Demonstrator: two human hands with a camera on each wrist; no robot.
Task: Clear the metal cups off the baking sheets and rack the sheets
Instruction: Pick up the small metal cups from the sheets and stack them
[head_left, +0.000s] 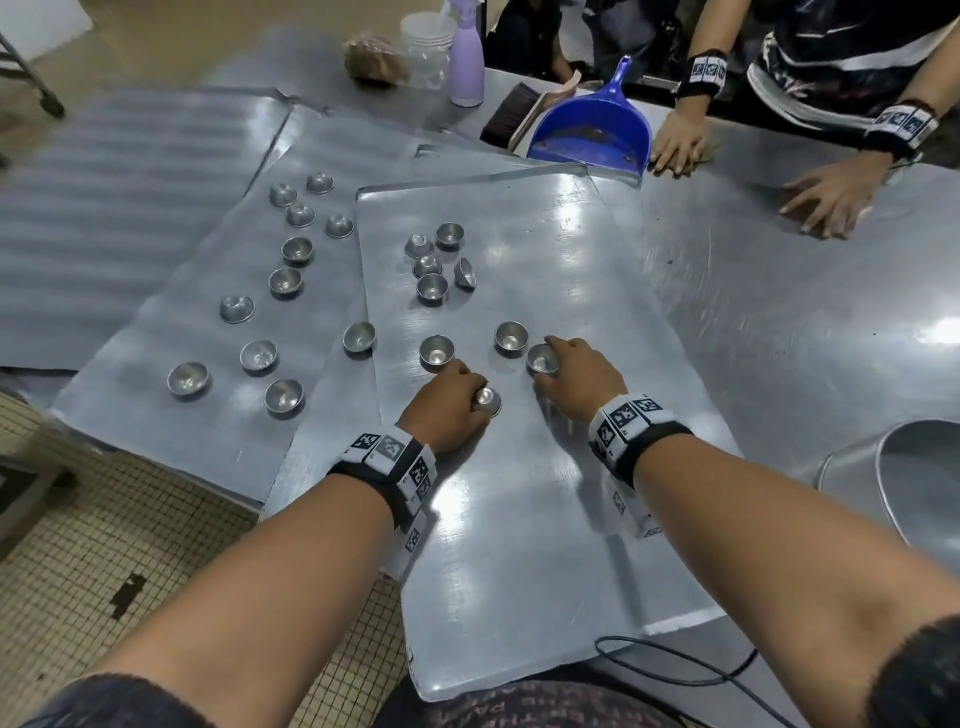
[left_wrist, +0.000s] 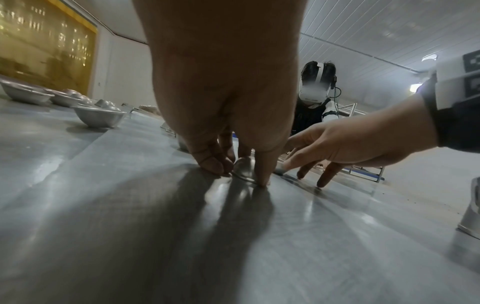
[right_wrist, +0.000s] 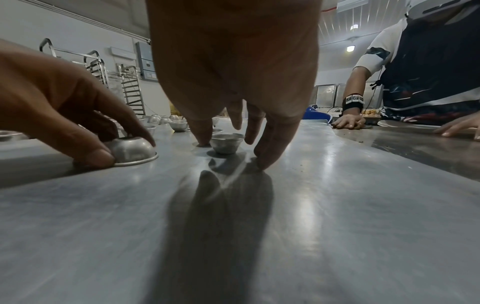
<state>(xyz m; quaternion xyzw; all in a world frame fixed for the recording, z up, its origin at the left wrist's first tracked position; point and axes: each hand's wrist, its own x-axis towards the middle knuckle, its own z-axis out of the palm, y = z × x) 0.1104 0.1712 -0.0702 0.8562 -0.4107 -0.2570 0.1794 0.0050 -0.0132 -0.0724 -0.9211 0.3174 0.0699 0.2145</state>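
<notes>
Two overlapping baking sheets lie on the steel table: the near sheet under my hands and the left sheet. Several small metal cups stand scattered on both. My left hand pinches an upside-down cup against the near sheet; the same cup shows between thumb and fingers in the right wrist view, and partly hidden in the left wrist view. My right hand straddles an upright cup, thumb on one side, fingers on the other, with gaps showing.
A blue dustpan, a brush and a purple spray bottle sit at the back. Another person's hands rest on the table's far right. A large metal bowl stands at the right edge. Tray racks stand behind.
</notes>
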